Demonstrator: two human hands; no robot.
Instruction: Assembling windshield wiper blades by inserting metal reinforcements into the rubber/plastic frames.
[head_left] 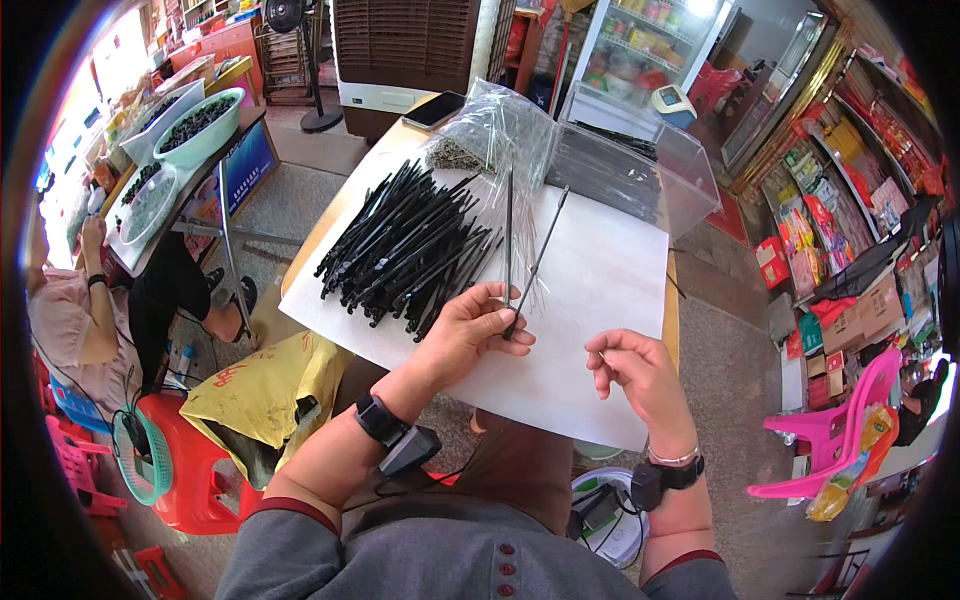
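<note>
My left hand [472, 338] is closed around two thin dark rods [540, 252], which point up and away from me and spread apart toward their far ends. Over the white sheet [570, 385] on the table, to the right, my right hand [638, 372] has thumb and fingertips pinched together. Whatever lies in that pinch, if anything, is too small to make out. Left of my hands lies a large loose pile of slender black plastic sticks [405, 245]. Beyond it, small brownish metal pieces [460, 156] sit at a crumpled clear plastic bag [505, 120].
A clear plastic box [690, 195] with dark rods stands at the table's far right. A phone [434, 110] lies at the far edge. Left are a yellow sack [270, 385], a red stool [185, 480] and another person beside bowls [200, 130]. A pink chair [830, 430] stands right.
</note>
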